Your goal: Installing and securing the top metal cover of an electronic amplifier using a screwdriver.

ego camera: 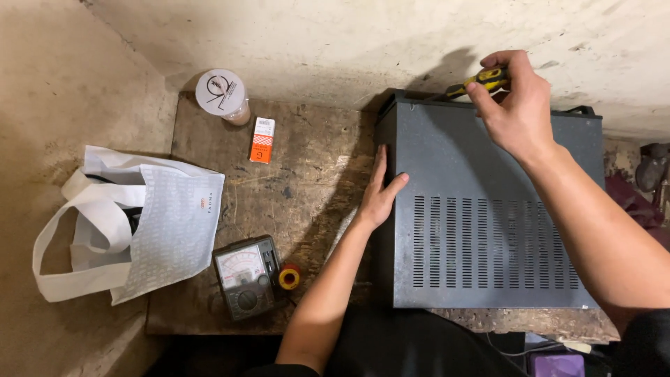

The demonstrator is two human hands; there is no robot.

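Right hand [516,105] is clenched around a screwdriver [481,81] with a yellow and black handle. The handle shows between thumb and forefinger; the shaft points left, toward the far left corner of the metal case [488,209]. The tip is not clear against the shadow, so contact with the case cannot be confirmed.

Left hand [380,192] lies flat and released, fingers straight and pointing far, palm pressed on the left side wall of the case with the thumb lapped over its top edge. It holds nothing.

The case is a dark grey box of painted sheet metal with a speckled finish. Rows of narrow vent slots cover the near half of its top. It stands on the right part of a worn, stained wooden board [307,181], close against a rough plaster wall [349,42].

Left of the case on the board:
- a small upright carton [262,139], orange below and white above, lying flat at the far side;
- a clear plastic cup [222,95] with a round white printed lid, in the far left corner;
- an analogue multimeter [246,277], dark housing, pale dial face and round selector knob, at the near edge;
- a small red and yellow roll [289,277] touching the meter's right side.

A white fabric tote bag [160,223] with long handles hangs over the board's left edge.
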